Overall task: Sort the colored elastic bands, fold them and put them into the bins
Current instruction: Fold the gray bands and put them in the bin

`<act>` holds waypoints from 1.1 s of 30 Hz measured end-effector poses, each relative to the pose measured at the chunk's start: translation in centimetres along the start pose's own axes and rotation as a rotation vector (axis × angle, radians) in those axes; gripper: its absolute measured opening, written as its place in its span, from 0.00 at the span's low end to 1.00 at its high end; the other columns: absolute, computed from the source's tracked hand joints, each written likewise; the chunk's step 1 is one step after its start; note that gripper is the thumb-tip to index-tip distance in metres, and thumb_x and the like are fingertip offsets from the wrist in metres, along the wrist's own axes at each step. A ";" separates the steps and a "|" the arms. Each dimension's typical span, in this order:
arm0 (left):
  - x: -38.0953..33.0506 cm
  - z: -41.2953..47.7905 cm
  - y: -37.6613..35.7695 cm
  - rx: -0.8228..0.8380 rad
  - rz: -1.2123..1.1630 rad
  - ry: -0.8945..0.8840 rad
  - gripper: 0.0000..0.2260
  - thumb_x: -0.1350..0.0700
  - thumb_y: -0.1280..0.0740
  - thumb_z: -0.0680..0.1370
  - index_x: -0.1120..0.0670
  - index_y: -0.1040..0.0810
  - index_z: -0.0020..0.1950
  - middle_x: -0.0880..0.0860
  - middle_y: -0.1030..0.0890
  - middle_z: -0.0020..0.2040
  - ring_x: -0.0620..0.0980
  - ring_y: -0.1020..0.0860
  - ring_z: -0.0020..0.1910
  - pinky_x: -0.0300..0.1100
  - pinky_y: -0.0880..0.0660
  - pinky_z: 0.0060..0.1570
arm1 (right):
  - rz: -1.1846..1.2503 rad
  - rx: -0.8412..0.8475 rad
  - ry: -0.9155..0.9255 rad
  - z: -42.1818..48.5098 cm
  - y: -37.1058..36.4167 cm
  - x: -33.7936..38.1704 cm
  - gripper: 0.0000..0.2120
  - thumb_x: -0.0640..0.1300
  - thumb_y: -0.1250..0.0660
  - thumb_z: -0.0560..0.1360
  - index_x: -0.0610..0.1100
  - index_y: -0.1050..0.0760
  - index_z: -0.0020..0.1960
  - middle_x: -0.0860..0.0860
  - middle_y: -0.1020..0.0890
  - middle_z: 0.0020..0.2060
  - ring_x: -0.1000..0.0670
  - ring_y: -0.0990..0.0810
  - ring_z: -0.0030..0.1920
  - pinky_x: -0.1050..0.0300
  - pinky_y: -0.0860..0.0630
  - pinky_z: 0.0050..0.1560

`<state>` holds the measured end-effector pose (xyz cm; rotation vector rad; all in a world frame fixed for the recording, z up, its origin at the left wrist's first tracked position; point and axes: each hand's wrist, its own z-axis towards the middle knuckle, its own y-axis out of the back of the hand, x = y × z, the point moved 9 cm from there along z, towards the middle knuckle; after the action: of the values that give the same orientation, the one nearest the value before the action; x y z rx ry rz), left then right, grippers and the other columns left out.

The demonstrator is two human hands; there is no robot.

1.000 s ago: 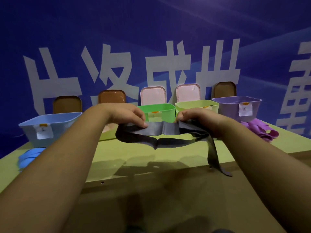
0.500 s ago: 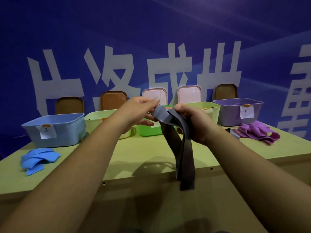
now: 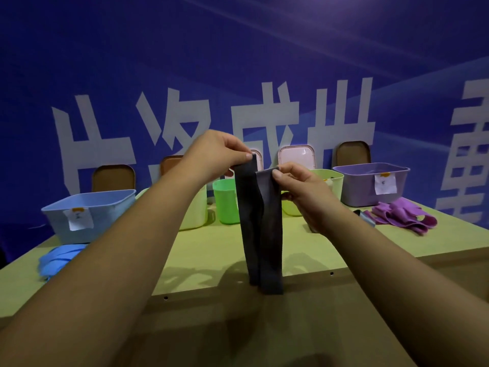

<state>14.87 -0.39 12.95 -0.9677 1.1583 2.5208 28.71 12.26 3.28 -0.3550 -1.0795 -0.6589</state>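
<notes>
A dark grey elastic band [image 3: 260, 229] hangs doubled in front of me, its two strands side by side, reaching down past the table's front edge. My left hand [image 3: 217, 156] pinches the top of the left strand between thumb and fingers. My right hand [image 3: 304, 192] pinches the top of the right strand, slightly lower. Behind them stand the bins: a blue bin [image 3: 87, 213], a pale yellow-green bin [image 3: 195, 207], a bright green bin [image 3: 225, 205], a light green bin [image 3: 328, 178] and a purple bin [image 3: 367, 184].
Blue bands [image 3: 57, 258] lie in a heap at the left of the yellow-green table [image 3: 211, 250]. Purple bands [image 3: 402, 217] lie at the right in front of the purple bin, with a small grey piece [image 3: 363, 215] beside them. Lids lean against the blue wall behind the bins.
The band was stretched flat between my hands; both hands came together and rose, and the band now hangs folded in two vertical strands held higher.
</notes>
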 end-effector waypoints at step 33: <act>-1.3 0.4 -2.0 0.168 -0.317 0.075 0.09 0.52 0.25 0.81 0.57 0.11 0.55 0.55 0.11 0.48 0.52 0.11 0.48 0.42 0.15 0.46 | -0.056 -0.235 0.053 0.4 -0.4 2.7 0.10 0.50 0.32 0.85 0.46 0.15 0.53 0.49 0.12 0.48 0.44 0.15 0.55 0.43 0.15 0.57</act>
<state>16.60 1.32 12.76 -1.1110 1.1160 2.1219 29.03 11.25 5.88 -0.5085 -0.9660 -0.8439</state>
